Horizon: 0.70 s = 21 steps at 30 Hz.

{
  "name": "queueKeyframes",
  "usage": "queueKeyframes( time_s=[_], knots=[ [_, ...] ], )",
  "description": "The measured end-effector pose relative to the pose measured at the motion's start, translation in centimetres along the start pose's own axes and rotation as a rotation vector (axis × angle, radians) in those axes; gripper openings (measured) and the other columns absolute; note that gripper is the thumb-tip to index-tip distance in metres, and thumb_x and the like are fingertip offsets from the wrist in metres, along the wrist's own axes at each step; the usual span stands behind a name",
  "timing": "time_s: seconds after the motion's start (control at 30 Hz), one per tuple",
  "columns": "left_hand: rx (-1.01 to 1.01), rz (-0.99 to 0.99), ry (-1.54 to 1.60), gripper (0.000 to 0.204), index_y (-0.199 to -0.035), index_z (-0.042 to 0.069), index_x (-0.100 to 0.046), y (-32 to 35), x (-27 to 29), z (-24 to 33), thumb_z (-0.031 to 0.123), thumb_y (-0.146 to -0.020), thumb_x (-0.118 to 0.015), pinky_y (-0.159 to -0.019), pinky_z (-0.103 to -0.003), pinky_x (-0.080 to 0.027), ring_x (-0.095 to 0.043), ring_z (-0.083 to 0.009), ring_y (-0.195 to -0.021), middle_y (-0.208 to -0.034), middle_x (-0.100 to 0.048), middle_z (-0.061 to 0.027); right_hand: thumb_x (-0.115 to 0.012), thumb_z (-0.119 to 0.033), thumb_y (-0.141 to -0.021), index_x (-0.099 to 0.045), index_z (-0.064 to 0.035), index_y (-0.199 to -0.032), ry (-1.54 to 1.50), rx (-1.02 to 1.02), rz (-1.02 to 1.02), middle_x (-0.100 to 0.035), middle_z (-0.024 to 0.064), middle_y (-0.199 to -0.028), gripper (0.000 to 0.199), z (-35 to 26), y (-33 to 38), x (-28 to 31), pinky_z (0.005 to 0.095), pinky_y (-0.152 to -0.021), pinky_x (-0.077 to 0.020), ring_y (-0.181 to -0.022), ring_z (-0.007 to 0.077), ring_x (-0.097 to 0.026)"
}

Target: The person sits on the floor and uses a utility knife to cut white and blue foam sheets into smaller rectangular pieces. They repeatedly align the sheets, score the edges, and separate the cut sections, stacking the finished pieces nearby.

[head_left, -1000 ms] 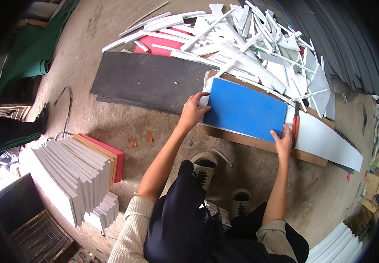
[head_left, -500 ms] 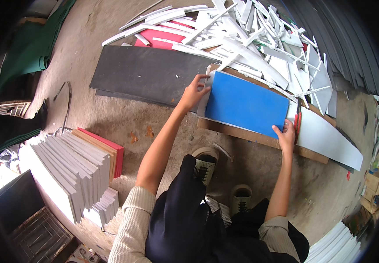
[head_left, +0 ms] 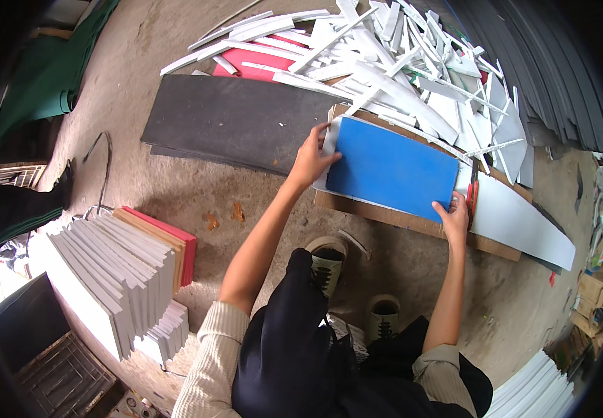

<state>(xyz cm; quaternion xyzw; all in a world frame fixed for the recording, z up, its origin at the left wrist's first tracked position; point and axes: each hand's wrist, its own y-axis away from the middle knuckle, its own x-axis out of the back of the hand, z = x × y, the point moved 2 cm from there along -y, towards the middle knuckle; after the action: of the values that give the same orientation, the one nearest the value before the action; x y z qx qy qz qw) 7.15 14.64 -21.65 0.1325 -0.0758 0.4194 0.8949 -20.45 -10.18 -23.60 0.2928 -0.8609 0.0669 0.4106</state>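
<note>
A blue rectangular board (head_left: 393,167) lies flat on a white sheet over a brown wooden board (head_left: 413,221) on the ground. My left hand (head_left: 312,159) presses on the blue board's left edge, fingers spread over its corner. My right hand (head_left: 455,214) rests at the board's lower right corner, fingers bent on the edge. A red-handled cutter (head_left: 471,191) lies just right of that hand. A long white panel (head_left: 521,219) extends to the right under the cutter.
A heap of white offcut strips (head_left: 413,63) lies behind the board, with a red sheet (head_left: 253,63) and a dark grey sheet (head_left: 235,122) to the left. A stack of white panels (head_left: 117,275) leans at lower left. My two shoes (head_left: 329,261) stand below the wooden board.
The view has shifted, and the blue board with both hands now sits higher in the frame. My left hand has slid further onto the board's left edge.
</note>
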Motion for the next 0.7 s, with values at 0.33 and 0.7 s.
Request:
queueKeyframes(
  time_s=[0.33, 0.7],
  knots=[
    [0.062, -0.016, -0.157, 0.043, -0.109, 0.013, -0.054, 3.4, 1.1, -0.7, 0.013, -0.069, -0.071, -0.08, -0.034, -0.048, -0.056, -0.0267, -0.097, -0.107, -0.047, -0.0136, -0.074, -0.019, -0.067, -0.047, -0.0001, -0.111, 0.007, 0.025, -0.009, -0.058, 0.0097, -0.084, 0.056, -1.4, 0.3, -0.3, 0.0268, -0.065, -0.0468, -0.074, 0.0148, -0.057],
    [-0.335, 0.119, -0.553, 0.033, -0.098, 0.013, -0.061, 5.2, 0.3, 0.3, 0.011, -0.067, -0.07, -0.084, -0.038, -0.042, -0.048, -0.0271, -0.094, -0.107, -0.049, -0.0093, -0.075, -0.024, -0.063, -0.051, -0.0035, -0.106, 0.041, 0.056, -0.004, -0.061, 0.0129, -0.083, 0.053, -0.1, -0.4, -0.3, 0.0329, -0.066, -0.0471, -0.074, 0.0217, -0.06]
  ],
)
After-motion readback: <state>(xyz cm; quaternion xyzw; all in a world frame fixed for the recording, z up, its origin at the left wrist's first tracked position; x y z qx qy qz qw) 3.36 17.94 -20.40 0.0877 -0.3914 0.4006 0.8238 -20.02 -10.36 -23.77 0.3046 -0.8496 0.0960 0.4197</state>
